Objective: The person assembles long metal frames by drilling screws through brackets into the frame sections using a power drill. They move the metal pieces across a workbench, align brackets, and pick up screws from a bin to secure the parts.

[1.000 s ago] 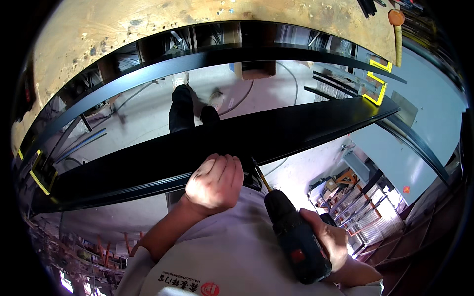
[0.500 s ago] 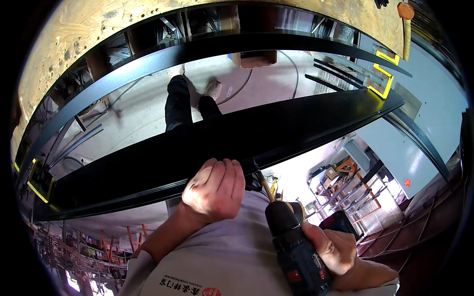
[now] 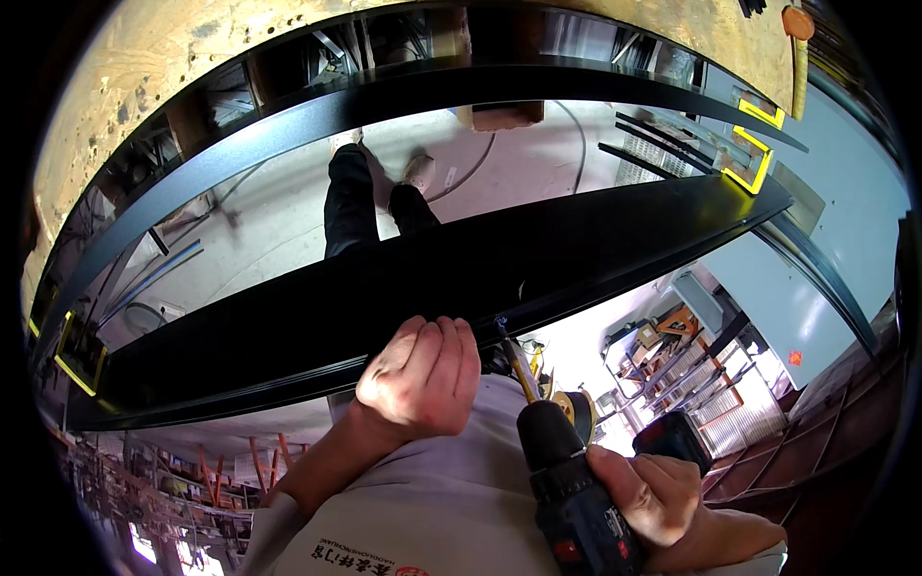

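A long black metal profile (image 3: 576, 240) lies across in front of me. My left hand (image 3: 421, 379) is closed at its near edge, fingers curled together and knuckles up; what they hold, if anything, is hidden. In my right hand (image 3: 658, 494) is a dark cordless drill (image 3: 581, 514), its chuck pointing away from me. A long bit (image 3: 520, 365) reaches from the chuck to the profile's near edge, just right of my left hand. Something small and shiny shows at the bit's tip; I cannot make out whether it is a screw.
Yellow-edged brackets (image 3: 759, 173) hold the profile near its right end, with similar yellow ones (image 3: 69, 360) at the left. Beyond it arches another dark bar (image 3: 279, 130). A worn wooden tabletop (image 3: 173, 62) stands at the far side. Below right are stacked goods and a rack.
The drill and both hands sit slightly lower and further right in the picture, as the whole view has shifted. The bit's tip now looks shiny, and a small bright curl shows on the profile.
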